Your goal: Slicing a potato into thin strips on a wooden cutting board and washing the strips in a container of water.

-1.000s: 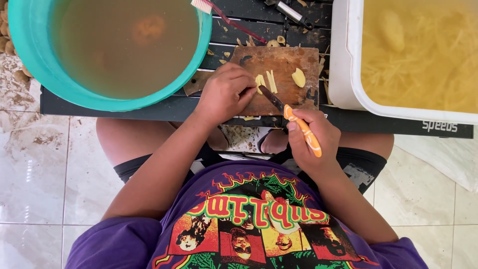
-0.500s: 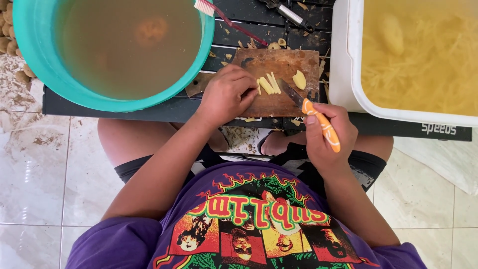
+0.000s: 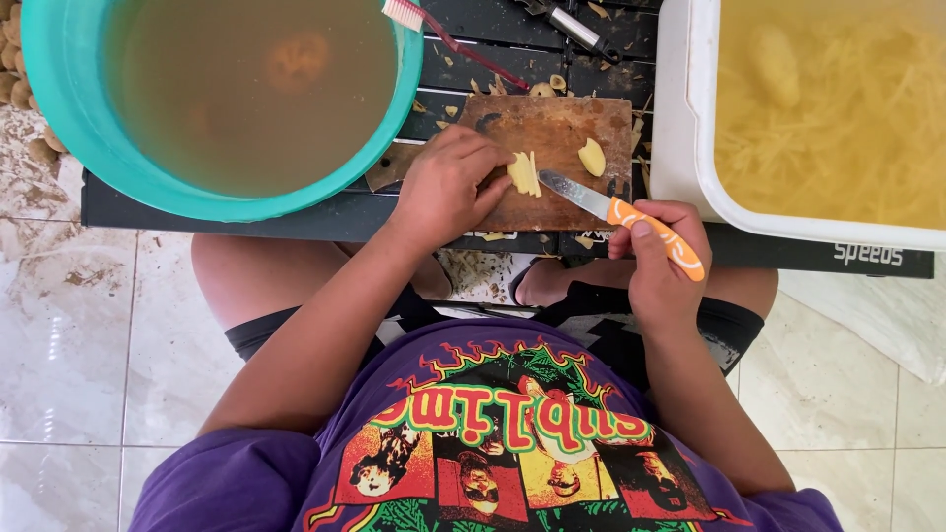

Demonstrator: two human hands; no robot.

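The left hand (image 3: 448, 187) is pressing down on a small stack of pale yellow slices (image 3: 523, 173) lying on the wooden cutting board (image 3: 562, 123), with the fingertips curled closed over the near edge of the stack. The right hand (image 3: 658, 258) is gripping the orange handle of a knife (image 3: 631, 219), fist closed tightly around it. The blade is pointing toward the slices, its tip sitting just beside them and apart from the left fingers. A single yellow piece (image 3: 591, 157) is lying on the board above the blade. A teal tub (image 3: 236, 99) of cloudy water is standing to the left, and a white bin (image 3: 690, 118) of yellow strips to the right.
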